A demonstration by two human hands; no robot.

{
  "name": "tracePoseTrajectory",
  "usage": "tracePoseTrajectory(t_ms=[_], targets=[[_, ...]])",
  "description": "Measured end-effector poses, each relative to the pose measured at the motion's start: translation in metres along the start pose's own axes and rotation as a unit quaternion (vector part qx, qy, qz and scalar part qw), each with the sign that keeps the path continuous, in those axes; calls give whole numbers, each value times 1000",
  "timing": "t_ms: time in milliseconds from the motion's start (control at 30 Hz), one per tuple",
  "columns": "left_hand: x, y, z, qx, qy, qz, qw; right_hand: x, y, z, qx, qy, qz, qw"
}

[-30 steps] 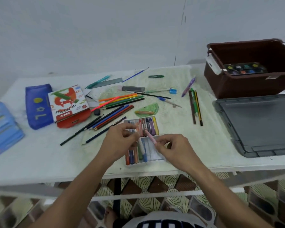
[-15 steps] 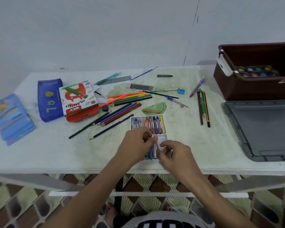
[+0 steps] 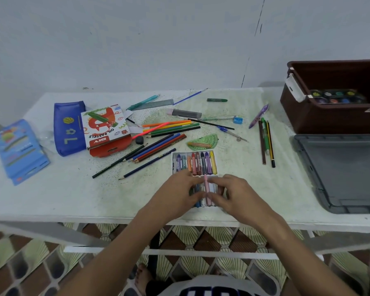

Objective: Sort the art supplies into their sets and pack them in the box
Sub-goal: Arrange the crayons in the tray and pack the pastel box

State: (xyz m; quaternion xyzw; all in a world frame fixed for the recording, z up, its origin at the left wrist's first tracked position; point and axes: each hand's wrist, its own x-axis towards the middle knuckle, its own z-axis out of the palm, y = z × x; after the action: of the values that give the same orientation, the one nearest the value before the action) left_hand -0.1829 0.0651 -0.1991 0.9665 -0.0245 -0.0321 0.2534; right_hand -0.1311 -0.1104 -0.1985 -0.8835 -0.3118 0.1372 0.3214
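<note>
A white tray of oil pastels (image 3: 194, 163) lies near the table's front edge, its far row full of coloured sticks. A pink pastel (image 3: 206, 189) lies lengthwise in the tray's near row. My right hand (image 3: 233, 195) pinches its near end. My left hand (image 3: 177, 193) rests on the near row beside it, fingertips touching the sticks. The empty red oil pastel box (image 3: 107, 133) lies open at the left. The brown storage box (image 3: 333, 107) at the right holds a watercolour palette (image 3: 338, 97).
Loose colour pencils (image 3: 158, 144) fan out between the pastel box and tray. A green protractor (image 3: 203, 142), pens (image 3: 266, 142), sharpener (image 3: 238, 120), blue pouch (image 3: 67, 127) and blue packets (image 3: 19, 150) lie around. The grey lid (image 3: 342, 171) sits at the right.
The pink pastel went from held slanted above the tray to lying in the near row. Both hands drew closer together over it.
</note>
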Motion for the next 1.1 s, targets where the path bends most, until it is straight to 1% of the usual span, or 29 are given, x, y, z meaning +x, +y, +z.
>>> tracePoseTrajectory(t_ms=[167,333,633,867,1100], targets=[[0,-2,0,-2,10,-8,1000,4,5,0,-27,-31,-23,999],[-1,-2,-2,3,-5,-3,1000,7,6,-6,-36,-51,-26,998],[0,-4,-5,3,-30,1,1000,8,10,-7,-13,-51,-23,998],[7,-7,-6,37,-61,-8,997,12,14,-5,-11,-58,-6,998],[8,-9,-4,33,-53,-13,998,13,17,-6,10,-66,-1,998]])
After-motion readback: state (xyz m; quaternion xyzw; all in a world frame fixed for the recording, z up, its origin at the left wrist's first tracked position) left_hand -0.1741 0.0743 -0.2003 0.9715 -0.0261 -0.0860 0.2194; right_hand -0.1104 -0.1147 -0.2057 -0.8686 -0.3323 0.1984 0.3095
